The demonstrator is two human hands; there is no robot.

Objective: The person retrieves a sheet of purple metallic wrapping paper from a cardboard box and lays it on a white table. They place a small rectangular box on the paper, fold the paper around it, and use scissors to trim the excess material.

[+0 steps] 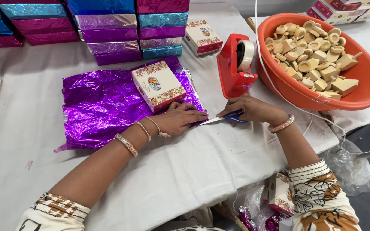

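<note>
Presently left hand point(180, 119) flat, pressing purple foil point(99, 107) near patterned box point(158, 85); right hand point(253, 110) clamped on blue-handled scissors point(225, 118), blades at foil's right edge.

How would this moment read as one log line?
left hand: pressing purple foil | right hand: scissors at foil edge | box on foil

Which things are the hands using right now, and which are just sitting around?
In use:
left hand pressing on the purple foil sheet
right hand holding blue-handled scissors at the foil's edge
small patterned box sitting on the foil

Just sitting:
red tape dispenser
orange tub of wooden pieces
stacks of foil-wrapped boxes
another patterned box
</note>
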